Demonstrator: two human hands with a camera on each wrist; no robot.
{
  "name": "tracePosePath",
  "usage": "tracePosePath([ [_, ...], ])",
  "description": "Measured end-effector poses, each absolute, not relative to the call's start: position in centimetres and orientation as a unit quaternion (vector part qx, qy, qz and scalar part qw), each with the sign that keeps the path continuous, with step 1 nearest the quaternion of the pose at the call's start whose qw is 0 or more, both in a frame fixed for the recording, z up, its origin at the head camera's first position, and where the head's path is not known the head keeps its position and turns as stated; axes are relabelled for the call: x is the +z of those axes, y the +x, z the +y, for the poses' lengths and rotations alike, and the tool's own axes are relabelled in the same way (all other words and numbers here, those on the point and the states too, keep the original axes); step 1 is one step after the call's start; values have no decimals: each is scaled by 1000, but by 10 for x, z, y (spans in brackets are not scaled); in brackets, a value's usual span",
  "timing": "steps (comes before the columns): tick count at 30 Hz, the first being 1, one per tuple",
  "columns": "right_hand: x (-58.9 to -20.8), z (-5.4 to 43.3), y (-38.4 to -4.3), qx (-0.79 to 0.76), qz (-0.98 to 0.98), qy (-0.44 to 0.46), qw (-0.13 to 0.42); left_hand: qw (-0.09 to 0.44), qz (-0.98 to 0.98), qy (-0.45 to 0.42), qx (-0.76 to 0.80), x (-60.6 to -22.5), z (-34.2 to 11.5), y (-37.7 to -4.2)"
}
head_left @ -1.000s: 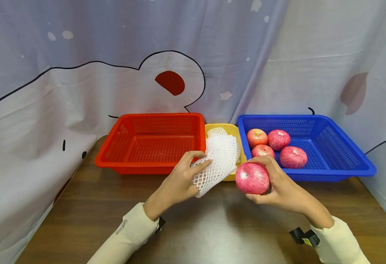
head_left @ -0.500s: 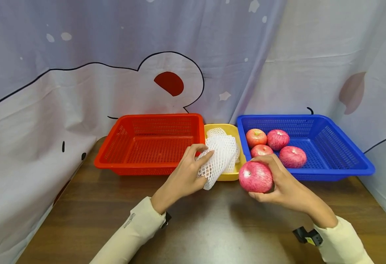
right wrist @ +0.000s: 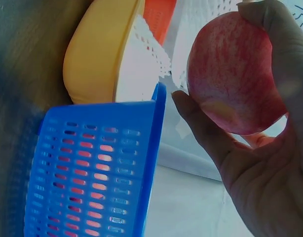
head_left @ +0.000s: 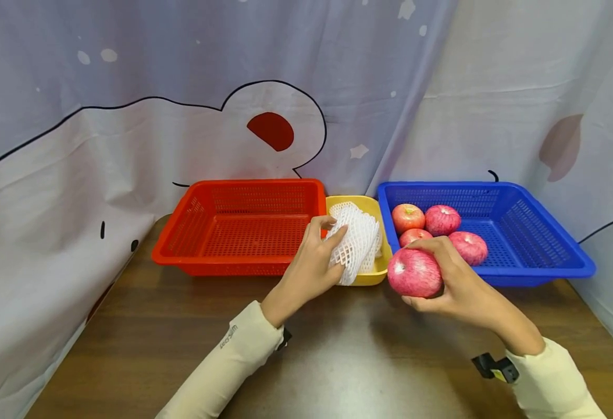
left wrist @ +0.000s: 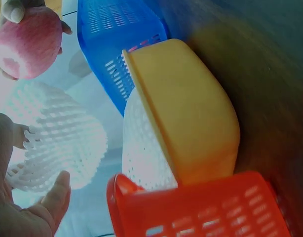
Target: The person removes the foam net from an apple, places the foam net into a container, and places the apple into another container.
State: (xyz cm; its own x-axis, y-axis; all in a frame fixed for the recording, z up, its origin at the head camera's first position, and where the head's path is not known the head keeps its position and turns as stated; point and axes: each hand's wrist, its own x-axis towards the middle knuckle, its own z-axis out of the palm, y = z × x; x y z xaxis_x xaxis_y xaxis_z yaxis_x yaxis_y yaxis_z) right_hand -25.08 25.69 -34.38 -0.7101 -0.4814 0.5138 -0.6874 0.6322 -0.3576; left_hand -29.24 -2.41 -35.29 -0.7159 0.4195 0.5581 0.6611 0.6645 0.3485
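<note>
My left hand (head_left: 309, 267) holds a white foam net sleeve (head_left: 356, 244) by its near side, with the thumb and fingers curled at its mesh. In the left wrist view the foam net (left wrist: 67, 138) is raised above the yellow bin (left wrist: 186, 108). A red apple (head_left: 414, 273) sits in the grip of my right hand (head_left: 460, 285), in front of the blue basket's near left corner. Thumb and fingers wrap the apple (right wrist: 235, 74) in the right wrist view, well clear of the basket rim. The net and the held apple are apart.
The blue basket (head_left: 537, 272) on the right contains several apples (head_left: 442, 221). To the left is a red basket (head_left: 233, 267) with nothing in it. Between them stands the yellow bin, with more white foam nets inside. A patterned curtain (head_left: 181, 139) hangs behind the wooden table (head_left: 338, 349).
My left hand has moved right and away from me with the foam net, now over the yellow bin. My right hand has shifted slightly right and farther back with the apple.
</note>
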Motion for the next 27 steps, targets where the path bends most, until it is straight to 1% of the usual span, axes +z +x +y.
tracePosePath([
  [9,-342,261,-248,263,-891,320,186,219,-901,-265,-266,-362,-2,-302],
  [14,-341,263,-246,257,-893,318,189,209,-922,-242,-219,-363,12,-307],
  [21,-338,266,-246,258,-885,329,204,214,-934,-217,-185,-366,24,-311],
  [24,-334,269,-249,255,-883,333,211,200,-940,-206,-183,-367,27,-314],
  [27,-329,274,-252,249,-891,317,210,179,-948,-198,-171,-368,30,-316],
])
